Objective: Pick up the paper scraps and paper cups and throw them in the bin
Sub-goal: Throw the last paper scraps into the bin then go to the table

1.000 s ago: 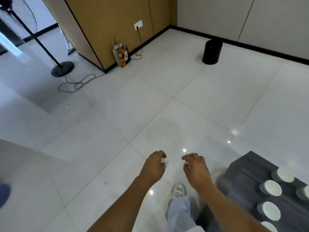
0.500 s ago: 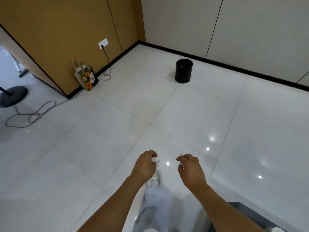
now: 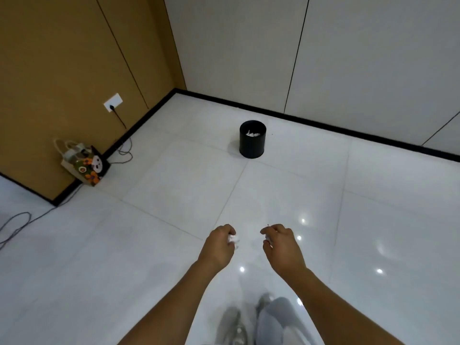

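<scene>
No text, label, brand, number or sign can be read anywhere in the view. The patterned bag [image 3: 86,163] against the brown wall carries a printed cartoon face and orange flower shapes, but no legible lettering. The wall socket [image 3: 113,102] and the black bin [image 3: 252,139] bear no readable marks.

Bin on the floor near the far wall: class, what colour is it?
The bin is plain black, seen clearly in the head view.

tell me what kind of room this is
Probably an office or similar indoor room: glossy white floor tiles, panelled walls with a black skirting, a wall socket with a cable, and a small black bin on the floor.
</scene>
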